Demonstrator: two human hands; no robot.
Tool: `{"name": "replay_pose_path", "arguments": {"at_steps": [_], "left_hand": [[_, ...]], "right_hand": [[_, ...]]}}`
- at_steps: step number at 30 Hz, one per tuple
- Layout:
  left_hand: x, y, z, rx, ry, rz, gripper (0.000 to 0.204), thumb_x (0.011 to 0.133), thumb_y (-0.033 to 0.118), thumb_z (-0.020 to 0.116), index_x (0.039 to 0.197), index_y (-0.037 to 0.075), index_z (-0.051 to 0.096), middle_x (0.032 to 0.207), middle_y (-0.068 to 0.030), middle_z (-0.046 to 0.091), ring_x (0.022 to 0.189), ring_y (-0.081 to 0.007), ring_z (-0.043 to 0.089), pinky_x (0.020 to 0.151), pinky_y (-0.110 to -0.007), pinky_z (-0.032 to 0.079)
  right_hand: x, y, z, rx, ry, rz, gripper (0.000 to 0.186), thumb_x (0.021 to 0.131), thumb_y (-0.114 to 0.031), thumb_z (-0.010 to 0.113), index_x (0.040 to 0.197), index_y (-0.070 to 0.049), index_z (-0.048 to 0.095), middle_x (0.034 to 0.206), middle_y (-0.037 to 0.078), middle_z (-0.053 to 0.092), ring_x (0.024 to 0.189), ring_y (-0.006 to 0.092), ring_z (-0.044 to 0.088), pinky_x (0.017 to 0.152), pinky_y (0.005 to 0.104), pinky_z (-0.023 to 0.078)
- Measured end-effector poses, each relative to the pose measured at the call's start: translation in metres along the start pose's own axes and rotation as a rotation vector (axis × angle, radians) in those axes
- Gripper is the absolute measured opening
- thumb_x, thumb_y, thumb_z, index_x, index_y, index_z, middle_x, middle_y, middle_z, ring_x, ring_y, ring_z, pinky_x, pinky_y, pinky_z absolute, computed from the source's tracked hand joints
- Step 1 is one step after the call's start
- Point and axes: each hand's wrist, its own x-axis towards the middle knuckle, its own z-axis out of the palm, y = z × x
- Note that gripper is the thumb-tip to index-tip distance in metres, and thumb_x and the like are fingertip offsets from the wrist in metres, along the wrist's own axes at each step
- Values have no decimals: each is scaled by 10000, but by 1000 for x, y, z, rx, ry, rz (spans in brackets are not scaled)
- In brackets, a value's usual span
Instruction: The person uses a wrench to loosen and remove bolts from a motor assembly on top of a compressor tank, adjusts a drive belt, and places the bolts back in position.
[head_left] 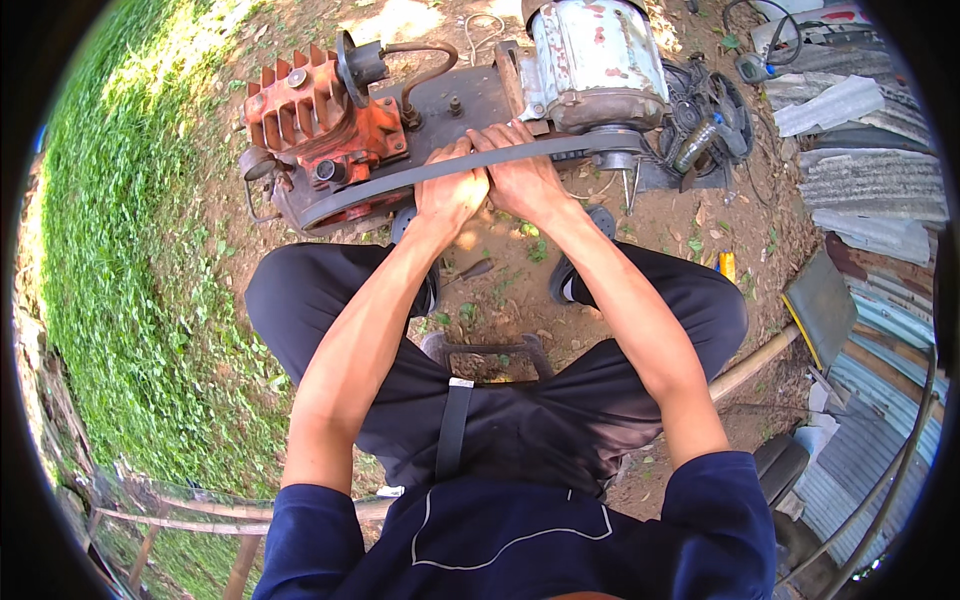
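An orange finned compressor pump (300, 110) and a worn pale electric motor (590, 60) sit on a dark metal base plate (452, 82). A long black belt (390, 180) runs across to the motor's pulley (615, 142). Under the belt, my left hand (450, 192) and my right hand (522, 182) are side by side at the plate's near edge, between pump and motor. Their fingers are curled and partly crossed by the belt, so what exactly they grip is unclear. A slender pointed metal piece (630, 185) is below the motor pulley.
A dark cable coil and plastic bottle (700, 140) lie right of the motor. Stacked corrugated sheets (860, 180), a wooden-handled flat tool (815, 300) and a yellow object (727, 266) are at the right. Grass (130, 280) covers the left; a wooden rail (180, 520) is at lower left.
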Motion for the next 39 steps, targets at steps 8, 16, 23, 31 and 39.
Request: {"name": "replay_pose_path", "arguments": {"at_steps": [8, 16, 23, 31, 39], "left_hand": [[-6, 14, -7, 218, 36, 191, 202, 774, 184, 595, 858, 1, 576, 839, -166, 570, 812, -351, 559, 709, -445, 463], [-6, 18, 0, 480, -80, 251, 229, 664, 123, 643, 849, -2, 592, 828, -143, 548, 821, -304, 558, 714, -416, 457], [-4, 33, 6, 638, -218, 172, 171, 695, 95, 613, 843, 11, 618, 821, -148, 587, 811, -282, 579, 698, -391, 481], [-23, 53, 15, 647, -223, 114, 190, 679, 84, 619, 836, -23, 616, 809, -172, 621, 780, -274, 627, 641, -377, 533], [-31, 75, 25, 509, -300, 56, 185, 698, 78, 629, 831, -50, 612, 797, -187, 634, 781, -293, 653, 681, -370, 554]], "right_hand": [[0, 23, -3, -17, -60, -173, 369, 750, -152, 621, 1074, 11, 557, 1053, 145, 587, 1088, 294, 546, 1047, 439, 381], [2, 35, 14, 86, 52, -219, 218, 778, -89, 562, 982, -14, 583, 1002, 132, 604, 987, 304, 565, 843, 418, 461], [0, 31, 10, 185, 89, -178, 166, 763, -48, 555, 923, -14, 589, 891, 142, 597, 927, 329, 568, 836, 418, 462], [-18, 34, 7, 327, 38, -111, 141, 778, -58, 560, 911, -20, 588, 878, 163, 588, 928, 353, 571, 851, 442, 470], [-50, 49, 1, 307, 18, -108, 237, 789, -85, 578, 1018, -41, 615, 1115, 104, 619, 1108, 304, 559, 941, 412, 463]]}}
